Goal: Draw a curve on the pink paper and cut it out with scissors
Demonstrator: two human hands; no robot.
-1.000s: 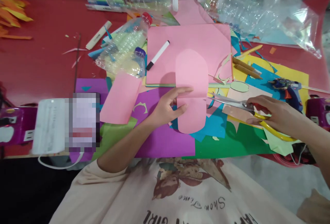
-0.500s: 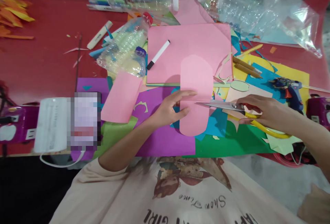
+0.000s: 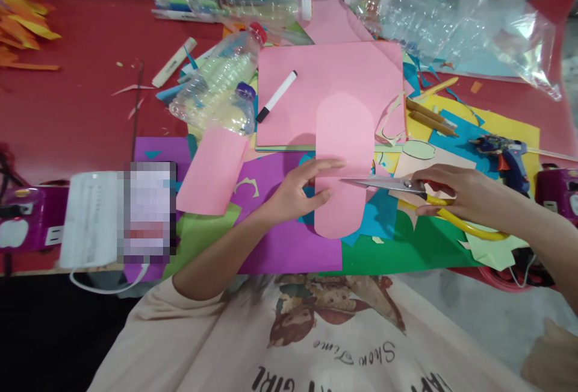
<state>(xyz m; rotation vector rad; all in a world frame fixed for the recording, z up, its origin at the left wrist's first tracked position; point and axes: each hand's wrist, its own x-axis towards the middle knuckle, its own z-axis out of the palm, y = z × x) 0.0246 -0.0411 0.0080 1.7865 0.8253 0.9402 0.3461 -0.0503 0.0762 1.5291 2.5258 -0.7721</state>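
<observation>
A long pink paper piece with rounded ends lies partly over a larger pink sheet. My left hand holds its left edge, thumb and fingers on the paper's face. My right hand grips scissors with yellow handles. The scissor blades reach across the paper from its right side, at a cut line near my left fingers. A white marker with a black cap rests on the larger sheet. Another pink piece lies to the left.
Clear plastic bottles stretch along the back and left. At the right are a glue gun and brown sticks. A phone lies left on purple paper. Orange strips sit at the far left.
The scissor blades look slightly closer together, and their tips have moved a little left. My left hand has stayed in place.
</observation>
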